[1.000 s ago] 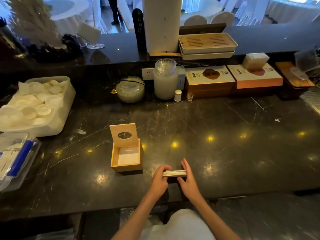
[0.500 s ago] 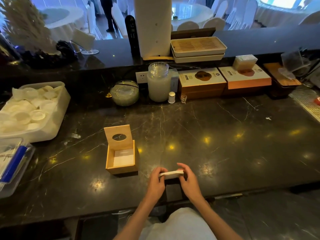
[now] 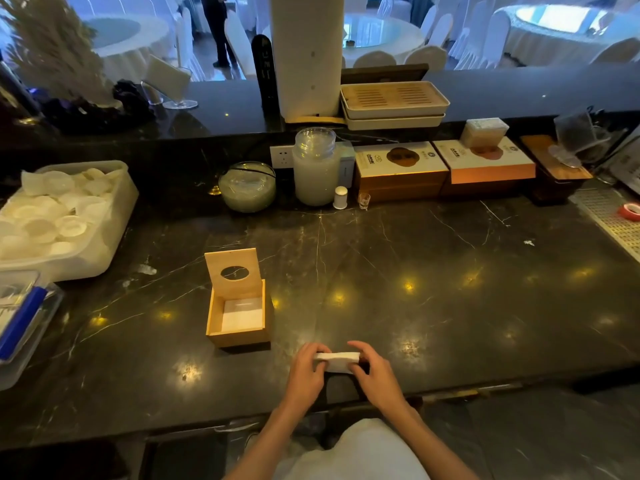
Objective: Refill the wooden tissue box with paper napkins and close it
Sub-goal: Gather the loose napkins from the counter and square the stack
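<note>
Napkins come first, a thin white stack pinched at its ends between the left hand and the right hand, both curled closed on it near the front edge of the dark marble counter. Whether the stack rests on the stone or hangs just above it I cannot tell. With only the ends gripped, the middle could sag or the sheets could fan and slide apart on the way over, and a skewed stack would likely catch on the rim.

Just beyond and to the left stands the wooden tissue box, its lid tipped up at the far side, and something white already lies on the floor inside. The opening looks scarcely wider than the stack, so a tilted entry could buckle the edges. A knock from the knuckles might drop the lid early or push the light box along the polished stone.

Farther back, a glass jar and a white tub of cups stand well apart from the path.
</note>
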Demonstrator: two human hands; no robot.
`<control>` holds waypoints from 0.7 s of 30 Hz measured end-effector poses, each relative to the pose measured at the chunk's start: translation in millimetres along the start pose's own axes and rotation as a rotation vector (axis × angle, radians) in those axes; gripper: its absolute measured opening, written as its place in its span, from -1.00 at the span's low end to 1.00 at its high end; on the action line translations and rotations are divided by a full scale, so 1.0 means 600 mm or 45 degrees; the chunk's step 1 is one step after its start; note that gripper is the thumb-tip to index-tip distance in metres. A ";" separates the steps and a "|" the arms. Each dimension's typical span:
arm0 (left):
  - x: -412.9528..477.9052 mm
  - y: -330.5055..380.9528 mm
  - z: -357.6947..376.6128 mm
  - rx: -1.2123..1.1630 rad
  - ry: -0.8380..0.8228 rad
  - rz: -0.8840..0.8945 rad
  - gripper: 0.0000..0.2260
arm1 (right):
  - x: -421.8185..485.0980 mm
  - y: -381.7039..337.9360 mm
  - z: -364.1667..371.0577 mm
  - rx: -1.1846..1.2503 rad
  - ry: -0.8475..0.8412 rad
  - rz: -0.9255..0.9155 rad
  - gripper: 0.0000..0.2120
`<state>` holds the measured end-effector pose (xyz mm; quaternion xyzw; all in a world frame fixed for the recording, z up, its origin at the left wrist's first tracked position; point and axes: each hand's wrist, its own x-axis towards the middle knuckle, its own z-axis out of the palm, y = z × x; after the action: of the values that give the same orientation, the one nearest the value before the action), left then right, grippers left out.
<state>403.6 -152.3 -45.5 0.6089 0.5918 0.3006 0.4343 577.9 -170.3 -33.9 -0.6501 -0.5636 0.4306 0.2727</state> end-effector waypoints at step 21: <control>0.023 0.111 -0.206 0.110 0.009 0.185 -0.56 | 0.043 -0.146 -0.014 0.029 -0.281 -0.150 -0.69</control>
<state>327.2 -112.2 65.7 0.6674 0.5598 0.3077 0.3827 541.5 -125.2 37.5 -0.5612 -0.6224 0.4893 0.2413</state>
